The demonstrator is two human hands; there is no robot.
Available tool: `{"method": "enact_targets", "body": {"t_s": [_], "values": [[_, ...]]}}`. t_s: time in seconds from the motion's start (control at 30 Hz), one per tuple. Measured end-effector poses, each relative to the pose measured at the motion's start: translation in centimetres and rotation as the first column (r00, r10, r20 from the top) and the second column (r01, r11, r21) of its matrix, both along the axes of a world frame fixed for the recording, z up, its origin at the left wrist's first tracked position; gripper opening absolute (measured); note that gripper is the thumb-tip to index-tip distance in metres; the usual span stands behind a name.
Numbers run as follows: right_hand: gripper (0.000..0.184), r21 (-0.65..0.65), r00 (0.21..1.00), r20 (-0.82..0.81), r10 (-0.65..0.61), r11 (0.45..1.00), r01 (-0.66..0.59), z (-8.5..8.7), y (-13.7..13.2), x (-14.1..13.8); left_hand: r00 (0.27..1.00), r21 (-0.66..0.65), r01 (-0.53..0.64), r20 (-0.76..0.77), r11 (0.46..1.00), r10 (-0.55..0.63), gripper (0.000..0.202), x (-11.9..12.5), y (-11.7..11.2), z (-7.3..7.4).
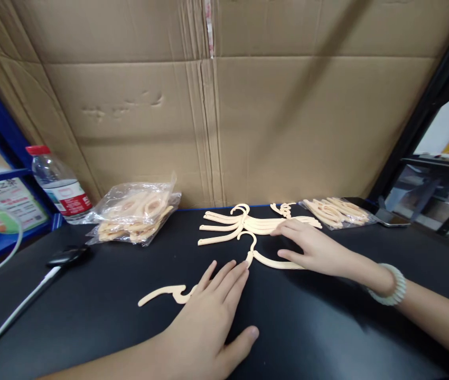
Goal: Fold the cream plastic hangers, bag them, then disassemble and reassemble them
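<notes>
My left hand (216, 311) lies palm down with its fingers stretched out, partly covering a cream plastic hanger piece (161, 292) on the table. Its fingertips reach one arm of a cream clothes hanger (276, 261) that lies flat in front of me. Over the other end of this hanger is my right hand (311, 245), fingers apart, with its thumb by the hanger arm. The right fingertips are at a pile of cream hangers (224, 227) just behind, and whether they press on it I cannot tell.
Bagged cream hanger parts (137, 211) lie at the back left, and another bag (339, 212) at the back right beside a phone (393, 217). Small hooks (283, 209) lie behind the pile. A water bottle (60, 184), a white cable (18, 311) and a cardboard wall (129, 116) border the black table (109, 338).
</notes>
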State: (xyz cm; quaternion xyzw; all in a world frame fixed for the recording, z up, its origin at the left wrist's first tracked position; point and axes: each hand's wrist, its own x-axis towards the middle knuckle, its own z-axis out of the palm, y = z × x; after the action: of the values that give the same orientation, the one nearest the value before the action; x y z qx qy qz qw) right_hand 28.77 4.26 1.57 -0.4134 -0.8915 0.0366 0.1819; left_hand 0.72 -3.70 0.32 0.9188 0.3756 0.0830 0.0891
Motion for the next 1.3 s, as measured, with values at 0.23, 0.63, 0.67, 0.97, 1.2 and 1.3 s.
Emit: {"method": "enact_targets", "body": {"t_s": [0.23, 0.63, 0.67, 0.97, 1.2, 1.3], "values": [[0.024, -0.372, 0.997, 0.076, -0.010, 0.927, 0.037, 2.5, 0.0, 2.8, 1.000, -0.024, -0.005, 0.009, 1.000, 0.005, 0.075, -0.5, 1.2, 0.2], [0.009, -0.470, 0.998, 0.060, -0.029, 0.881, 0.054, 2.6, 0.2, 3.7, 0.979, 0.038, 0.139, 0.144, 0.990, -0.143, 0.074, -1.2, 2.8, -0.2], [0.012, -0.451, 0.998, 0.043, -0.037, 0.891, 0.053, 2.6, 0.5, 3.9, 0.973, 0.039, 0.167, 0.155, 0.985, -0.171, 0.071, -1.2, 2.7, -0.1], [0.025, 0.115, 0.972, -0.006, -0.237, 0.965, 0.236, 0.4, 5.0, 5.7, 0.948, 0.041, 0.271, 0.164, 0.962, -0.274, 0.051, -0.9, 2.6, 0.6], [0.027, 0.148, 0.964, 0.021, -0.266, 0.954, 0.260, 0.4, 8.6, 5.0, 0.952, 0.039, 0.260, 0.155, 0.965, -0.263, 0.047, -0.9, 2.5, 0.7], [0.027, 0.140, 0.975, 0.083, -0.206, 0.971, 0.193, 1.1, 10.3, 4.5, 0.953, 0.038, 0.259, 0.151, 0.965, -0.262, 0.046, -0.9, 2.4, 0.9]]}}
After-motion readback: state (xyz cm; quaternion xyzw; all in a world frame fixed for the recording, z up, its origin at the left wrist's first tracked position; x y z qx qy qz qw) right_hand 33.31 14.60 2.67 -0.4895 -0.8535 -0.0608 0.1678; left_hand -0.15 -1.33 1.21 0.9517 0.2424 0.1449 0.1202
